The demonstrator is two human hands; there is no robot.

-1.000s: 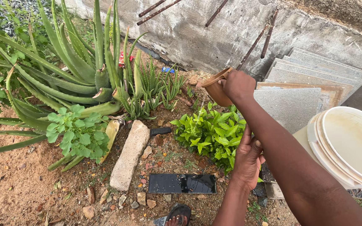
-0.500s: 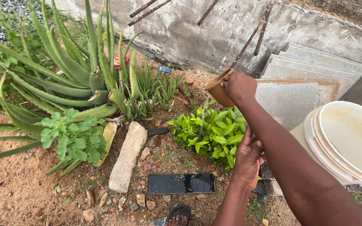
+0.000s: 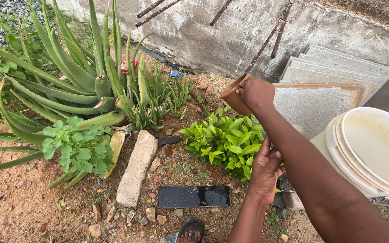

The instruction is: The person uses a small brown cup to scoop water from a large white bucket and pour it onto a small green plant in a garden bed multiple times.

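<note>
Since a second ago we note the brown cup (image 3: 233,96) tipped further, water now streaming onto the leafy green plant (image 3: 226,143). Right hand (image 3: 256,93) grips the cup closed; left hand (image 3: 266,170) rests half-curled, empty, beside the plant.

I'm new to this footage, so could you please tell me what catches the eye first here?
The right hand tilts a brown cup over a bright green leafy plant at centre. A big spiky aloe fills the left, and a white bucket stands at the right edge.
</note>
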